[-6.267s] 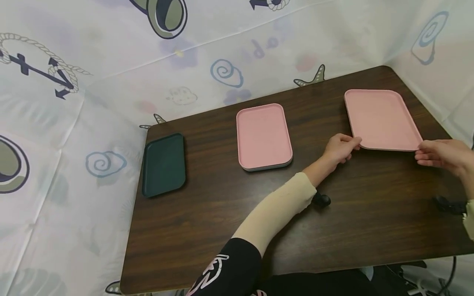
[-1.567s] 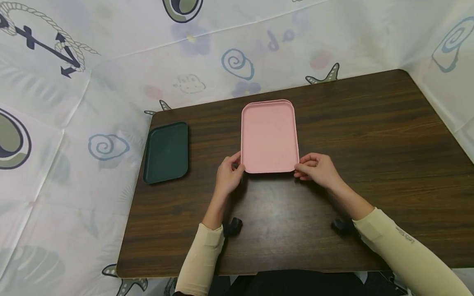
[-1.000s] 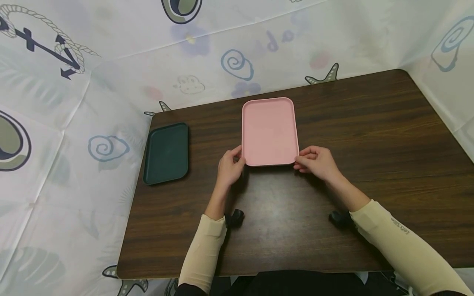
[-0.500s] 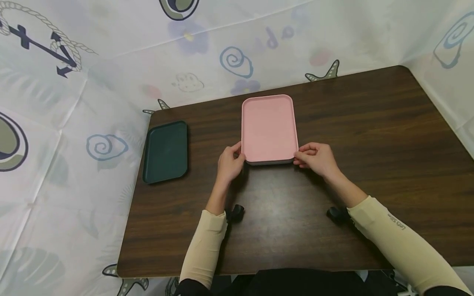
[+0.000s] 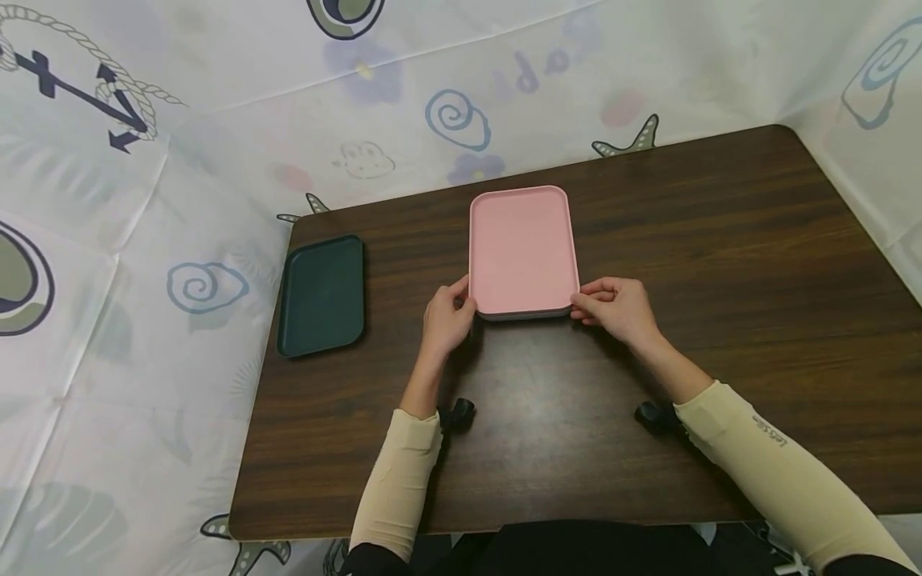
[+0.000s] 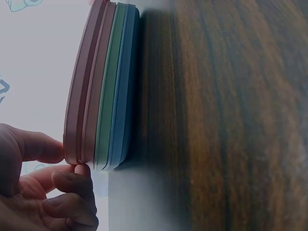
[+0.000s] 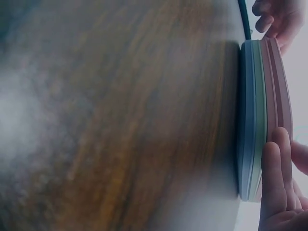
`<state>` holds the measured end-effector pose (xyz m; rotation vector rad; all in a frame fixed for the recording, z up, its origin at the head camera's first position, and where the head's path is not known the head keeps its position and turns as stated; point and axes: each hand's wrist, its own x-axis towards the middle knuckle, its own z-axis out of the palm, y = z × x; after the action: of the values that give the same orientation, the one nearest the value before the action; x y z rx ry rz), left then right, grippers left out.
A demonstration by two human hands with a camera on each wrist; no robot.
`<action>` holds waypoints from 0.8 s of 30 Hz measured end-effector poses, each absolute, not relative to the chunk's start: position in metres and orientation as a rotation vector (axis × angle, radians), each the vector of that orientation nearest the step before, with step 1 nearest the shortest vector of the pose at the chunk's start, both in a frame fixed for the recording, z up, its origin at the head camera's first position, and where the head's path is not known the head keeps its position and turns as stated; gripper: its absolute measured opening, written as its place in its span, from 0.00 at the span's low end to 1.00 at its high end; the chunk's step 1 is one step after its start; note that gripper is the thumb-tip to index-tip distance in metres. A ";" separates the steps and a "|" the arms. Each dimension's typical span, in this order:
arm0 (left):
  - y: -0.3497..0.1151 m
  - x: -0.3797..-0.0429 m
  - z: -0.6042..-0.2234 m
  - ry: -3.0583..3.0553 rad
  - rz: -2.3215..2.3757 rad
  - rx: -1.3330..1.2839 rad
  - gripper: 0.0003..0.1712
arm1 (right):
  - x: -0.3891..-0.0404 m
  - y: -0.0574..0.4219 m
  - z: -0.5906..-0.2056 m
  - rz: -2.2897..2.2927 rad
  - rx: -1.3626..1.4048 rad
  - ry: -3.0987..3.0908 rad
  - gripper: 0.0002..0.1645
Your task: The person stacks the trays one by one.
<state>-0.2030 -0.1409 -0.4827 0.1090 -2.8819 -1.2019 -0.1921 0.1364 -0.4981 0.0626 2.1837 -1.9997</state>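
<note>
A pink tray lies on top of a stack in the middle of the table. Edge-on in the left wrist view, a second pink tray, a green tray and a blue tray show beneath it. My left hand pinches the top tray's near left corner, thumb at the upper rim and fingers curled below. At the near right corner, my right hand grips the same tray between thumb and fingers. The edges in the stack line up closely.
A dark green tray lies alone at the left end of the brown wooden table. Patterned white sheeting hangs behind the table and along its sides.
Both hands have brought the pink tray from the table's right side onto the stack. Within the last second it moved slightly away from the body and settled down, still held.
</note>
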 end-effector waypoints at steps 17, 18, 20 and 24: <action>-0.151 -0.192 -0.492 -2.844 -1.321 0.032 0.24 | -0.181 0.136 -0.495 -1.984 0.080 2.203 0.22; -0.154 -0.190 -0.493 -2.849 -1.329 0.022 0.23 | -0.180 0.135 -0.495 -1.980 0.077 2.210 0.23; -0.161 -0.183 -0.493 -2.858 -1.333 0.000 0.22 | -0.177 0.135 -0.496 -1.976 0.067 2.235 0.23; -0.187 -0.166 -0.493 -2.853 -1.338 0.002 0.20 | -0.170 0.130 -0.496 -1.987 0.035 2.316 0.23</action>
<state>-0.1663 -0.1875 -0.4933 0.0023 -2.8528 -1.3384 -0.1704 0.1302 -0.4958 0.0354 2.3163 -1.9874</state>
